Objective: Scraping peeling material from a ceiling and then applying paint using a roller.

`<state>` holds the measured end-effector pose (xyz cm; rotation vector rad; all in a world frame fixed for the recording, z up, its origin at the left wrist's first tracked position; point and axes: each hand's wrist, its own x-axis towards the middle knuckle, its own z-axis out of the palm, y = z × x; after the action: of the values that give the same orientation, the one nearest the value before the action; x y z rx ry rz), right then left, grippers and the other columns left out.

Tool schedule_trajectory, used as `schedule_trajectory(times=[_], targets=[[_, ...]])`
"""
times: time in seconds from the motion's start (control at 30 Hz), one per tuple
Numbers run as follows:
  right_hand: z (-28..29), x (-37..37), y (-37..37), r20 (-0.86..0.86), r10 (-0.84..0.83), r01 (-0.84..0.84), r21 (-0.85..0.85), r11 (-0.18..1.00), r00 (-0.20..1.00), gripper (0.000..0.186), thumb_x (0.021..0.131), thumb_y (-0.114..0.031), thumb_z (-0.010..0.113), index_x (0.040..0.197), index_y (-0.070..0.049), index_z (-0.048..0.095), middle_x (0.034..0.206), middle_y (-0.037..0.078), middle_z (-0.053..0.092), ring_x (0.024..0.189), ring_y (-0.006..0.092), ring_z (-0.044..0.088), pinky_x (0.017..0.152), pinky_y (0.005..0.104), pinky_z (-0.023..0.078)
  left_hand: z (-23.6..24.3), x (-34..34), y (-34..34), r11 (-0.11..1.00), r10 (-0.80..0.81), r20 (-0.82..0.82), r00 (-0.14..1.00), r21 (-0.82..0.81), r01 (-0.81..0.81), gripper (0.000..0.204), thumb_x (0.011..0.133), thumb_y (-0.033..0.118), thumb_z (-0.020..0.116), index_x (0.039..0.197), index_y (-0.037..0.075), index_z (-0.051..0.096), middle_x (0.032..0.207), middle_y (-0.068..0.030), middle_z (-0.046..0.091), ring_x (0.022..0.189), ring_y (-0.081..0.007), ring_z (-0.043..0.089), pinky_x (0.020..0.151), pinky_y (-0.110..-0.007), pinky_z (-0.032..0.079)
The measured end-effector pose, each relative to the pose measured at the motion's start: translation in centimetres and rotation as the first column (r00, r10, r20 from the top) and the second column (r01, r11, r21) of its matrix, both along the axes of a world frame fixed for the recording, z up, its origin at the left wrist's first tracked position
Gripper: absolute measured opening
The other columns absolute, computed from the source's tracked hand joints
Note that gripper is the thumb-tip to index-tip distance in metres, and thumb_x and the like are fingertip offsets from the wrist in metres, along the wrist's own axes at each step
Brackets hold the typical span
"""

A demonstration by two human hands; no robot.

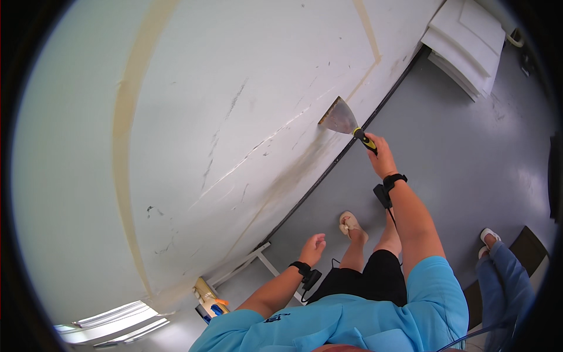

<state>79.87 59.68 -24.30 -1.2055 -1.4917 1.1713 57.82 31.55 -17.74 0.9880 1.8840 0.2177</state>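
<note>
My right hand (pixel 382 157) is closed around the yellow and black handle of a wide putty knife (pixel 340 117). Its broad metal blade, brownish along the edge, lies against or very close to the lower part of the white wall (pixel 193 111); contact is hard to make out. Near the blade the wall carries a pale scratch line, dark scuffs and a grey-brown smudge. My left hand (pixel 312 249) hangs low in front of me, away from the wall, with loosely bent fingers and nothing visible in it. Both wrists wear black bands with small boxes.
Tan tape strips (pixel 123 117) run along the wall. A dark skirting strip (pixel 316 188) meets the grey floor (pixel 463 141). White panels (pixel 469 41) lean at the far right. A white frame (pixel 267 261) stands near my left arm. Another person's legs (pixel 504 281) are at right.
</note>
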Motion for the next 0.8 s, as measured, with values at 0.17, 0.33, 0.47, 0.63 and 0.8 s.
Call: schedule_trajectory(times=[0.17,0.33,0.47,0.63,0.8], targets=[[0.2,1.4,-3.9,0.203,-0.007,0.031,-0.114,0.993,0.979,0.049,0.073,0.006,0.053,0.116,-0.017,0.046,0.095,0.015,0.050,0.093,0.0351,0.048,0.081,0.0407,0.041,3.1,-0.2,-1.7,0.999,0.031,-0.005,1.000,-0.025,-0.031,0.031,0.084,0.017,0.051,0.112,0.004,0.048,0.101,-0.0130,0.055,0.091,-0.0223,0.055,0.080,-0.032,0.043],[1.8,10.6,-13.4,0.573,0.109,0.069,-0.280,0.958,0.812,0.047,0.074,0.002,0.054,0.115,-0.018,0.048,0.093,0.017,0.051,0.090,0.0350,0.049,0.079,0.0416,0.042,9.3,-0.8,-2.8,1.000,0.014,0.043,0.999,0.011,-0.014,0.031,0.083,0.015,0.051,0.112,0.003,0.048,0.103,-0.0128,0.055,0.090,-0.0213,0.055,0.079,-0.031,0.044],[7.7,19.3,-24.0,0.791,0.292,0.114,-0.411,0.905,0.537,0.045,0.073,0.004,0.054,0.114,-0.016,0.049,0.095,0.014,0.050,0.093,0.0320,0.048,0.082,0.0381,0.042,13.7,-5.6,-5.8,0.995,-0.017,0.018,1.000,0.094,0.015,0.032,0.083,0.015,0.051,0.112,0.003,0.048,0.106,-0.0136,0.054,0.090,-0.0210,0.055,0.079,-0.031,0.044],[16.2,29.0,-36.7,0.918,0.235,0.270,-0.326,0.906,0.321,0.045,0.073,0.004,0.051,0.113,-0.017,0.050,0.096,0.013,0.049,0.093,0.0314,0.048,0.083,0.0374,0.041,20.4,-10.7,-12.1,0.977,-0.156,-0.022,0.988,0.145,0.157,0.033,0.083,0.014,0.053,0.113,0.002,0.047,0.103,-0.0131,0.054,0.087,-0.0178,0.055,0.075,-0.028,0.045],[27.3,30.0,-37.0,0.881,-0.039,0.259,-0.096,0.961,0.471,0.056,0.068,0.010,0.053,0.117,-0.015,0.047,0.095,0.015,0.048,0.090,0.0341,0.047,0.080,0.0394,0.040,25.4,-17.4,-25.2,0.884,-0.452,-0.202,0.869,0.034,0.467,0.031,0.083,0.014,0.054,0.111,0.003,0.048,0.103,-0.0119,0.055,0.091,-0.0223,0.056,0.078,-0.033,0.045]])
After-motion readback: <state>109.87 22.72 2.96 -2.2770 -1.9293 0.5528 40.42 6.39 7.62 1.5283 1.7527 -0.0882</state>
